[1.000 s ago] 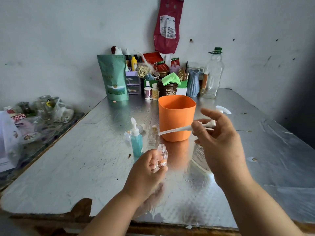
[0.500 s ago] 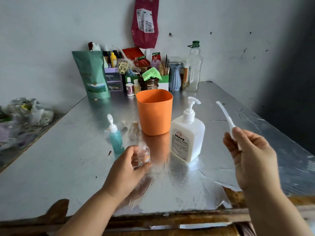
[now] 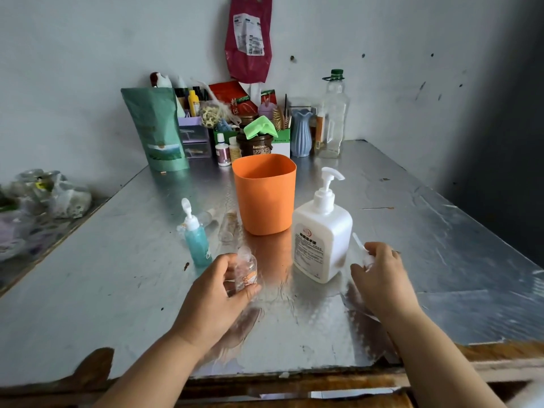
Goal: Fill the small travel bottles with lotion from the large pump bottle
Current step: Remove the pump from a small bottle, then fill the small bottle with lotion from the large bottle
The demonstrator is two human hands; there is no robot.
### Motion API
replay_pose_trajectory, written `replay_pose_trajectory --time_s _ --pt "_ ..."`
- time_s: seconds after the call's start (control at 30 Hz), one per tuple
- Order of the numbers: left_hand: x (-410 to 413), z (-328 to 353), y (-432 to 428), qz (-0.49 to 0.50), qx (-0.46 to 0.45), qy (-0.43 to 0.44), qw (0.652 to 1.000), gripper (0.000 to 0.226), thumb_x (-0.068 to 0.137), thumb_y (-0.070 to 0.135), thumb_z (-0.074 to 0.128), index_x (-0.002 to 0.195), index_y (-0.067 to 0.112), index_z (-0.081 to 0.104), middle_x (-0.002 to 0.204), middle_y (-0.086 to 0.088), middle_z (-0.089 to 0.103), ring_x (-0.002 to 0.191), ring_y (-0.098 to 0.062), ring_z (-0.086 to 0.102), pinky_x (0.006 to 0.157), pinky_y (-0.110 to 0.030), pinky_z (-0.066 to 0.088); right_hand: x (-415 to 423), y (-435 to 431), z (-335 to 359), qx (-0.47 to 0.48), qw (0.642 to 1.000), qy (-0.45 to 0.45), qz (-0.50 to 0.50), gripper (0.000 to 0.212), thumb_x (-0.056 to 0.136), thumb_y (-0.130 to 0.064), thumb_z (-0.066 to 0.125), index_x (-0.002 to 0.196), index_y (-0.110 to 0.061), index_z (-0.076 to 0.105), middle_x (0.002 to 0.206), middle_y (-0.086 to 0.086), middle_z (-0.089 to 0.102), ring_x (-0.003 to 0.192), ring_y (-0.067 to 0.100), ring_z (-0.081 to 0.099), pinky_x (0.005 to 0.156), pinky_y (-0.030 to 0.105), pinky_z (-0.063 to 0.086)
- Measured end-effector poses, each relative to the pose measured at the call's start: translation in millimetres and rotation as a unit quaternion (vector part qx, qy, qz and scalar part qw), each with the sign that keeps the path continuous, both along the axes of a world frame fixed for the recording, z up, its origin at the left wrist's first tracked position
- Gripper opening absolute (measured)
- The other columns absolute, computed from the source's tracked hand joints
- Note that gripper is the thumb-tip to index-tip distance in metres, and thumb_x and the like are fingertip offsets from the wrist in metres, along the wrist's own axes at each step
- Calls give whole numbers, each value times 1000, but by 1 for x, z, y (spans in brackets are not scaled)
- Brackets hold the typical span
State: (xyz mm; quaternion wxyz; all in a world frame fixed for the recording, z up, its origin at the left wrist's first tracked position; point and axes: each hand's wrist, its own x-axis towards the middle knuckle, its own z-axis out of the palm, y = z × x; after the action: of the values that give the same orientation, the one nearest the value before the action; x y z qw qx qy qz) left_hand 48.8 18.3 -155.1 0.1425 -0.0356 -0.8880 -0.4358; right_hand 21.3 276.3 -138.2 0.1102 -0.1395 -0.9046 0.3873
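The large white pump bottle point(image 3: 322, 231) stands upright on the foil-covered table, just right of centre. My left hand point(image 3: 219, 293) grips a small clear travel bottle point(image 3: 246, 267) that stands on the table with no cap on. My right hand point(image 3: 379, 275), low beside the pump bottle's right side, pinches a small white pump cap with its tube point(image 3: 360, 244) pointing up and left. A small teal travel bottle point(image 3: 196, 237) with a white pump top stands left of my left hand. Another clear small bottle point(image 3: 228, 226) stands behind it.
An orange cup point(image 3: 265, 194) stands behind the bottles. Along the back wall stand a green pouch point(image 3: 156, 128), a blue vase point(image 3: 300, 132), a clear plastic bottle point(image 3: 334, 113) and several small containers. Plastic bags point(image 3: 50, 192) lie at the left. The table's front edge point(image 3: 294, 375) is close to me.
My right hand has come down with the pump cap from chest height to the table beside the large pump bottle. My left hand keeps its hold on the clear bottle.
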Motion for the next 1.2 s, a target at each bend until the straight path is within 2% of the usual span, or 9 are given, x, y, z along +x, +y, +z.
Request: replay_pose_trajectory --time_s 0.17,0.33,0.53,0.73,0.9,0.97,1.07,1.13,1.2 --pt "0 -1 -1 1 5 -1 1000 40 77 33 79 96 49 47 98 25 64 89 6 64 78 -15 51 -1 1 4 29 999 -24 26 53 86 -20 61 135 -15 44 135 9 45 115 26 51 84 30 38" --pt "1 0 -1 0 -1 -3 1000 41 78 34 77 101 47 45 99 27 61 89 11 60 74 -6 45 1 1 3 50 997 -29 41 59 85 -28 63 138 -17 41 139 7 44 122 23 49 94 33 42" --pt "1 1 -1 0 0 4 1000 39 78 34 78 96 49 46 97 28 62 89 10 61 73 -7 45 8 -11 11 83 994 31 71 58 82 -32 64 136 -22 43 138 -4 46 134 20 23 110 39 31" --pt "-1 0 -3 2 1 13 1000 38 77 35 78 95 48 47 96 29 62 90 9 61 75 -9 46 19 -22 19 58 994 42 80 34 78 -52 66 100 -30 53 96 -19 61 108 11 51 93 38 46" --pt "-1 1 -4 -5 17 20 1000 36 71 47 74 95 50 47 96 29 62 90 9 61 77 -12 48 32 -34 40 43 988 95 111 34 75 -52 72 71 -23 53 67 -10 58 63 4 52 55 21 39" --pt "-1 1 -4 -5 24 20 999 36 69 52 71 96 50 47 97 28 62 91 7 62 78 -15 50 28 -34 45 0 981 157 118 35 72 -46 77 88 -26 54 88 -13 58 81 4 53 68 18 41" --pt "0 1 -5 -6 23 24 999 35 69 52 70 96 48 48 97 28 62 91 5 62 78 -16 50 10 -26 50 -50 974 106 194 80 73 -34 80 140 -32 35 137 -17 42 127 1 38 106 25 36" --pt "1 3 -5 -5 25 23 999 36 66 58 66 95 46 48 94 28 62 89 8 61 77 -13 50 -1 -21 53 -65 964 50 254 93 75 -30 80 148 -38 22 146 -18 37 134 0 33 112 30 31" --pt "2 5 -4 -5 28 18 999 39 63 62 63 94 45 48 93 29 61 89 11 60 76 -10 48 -8 -19 49 -69 962 41 261 90 71 -34 82 143 -38 29 140 -17 44 130 0 40 110 30 36"
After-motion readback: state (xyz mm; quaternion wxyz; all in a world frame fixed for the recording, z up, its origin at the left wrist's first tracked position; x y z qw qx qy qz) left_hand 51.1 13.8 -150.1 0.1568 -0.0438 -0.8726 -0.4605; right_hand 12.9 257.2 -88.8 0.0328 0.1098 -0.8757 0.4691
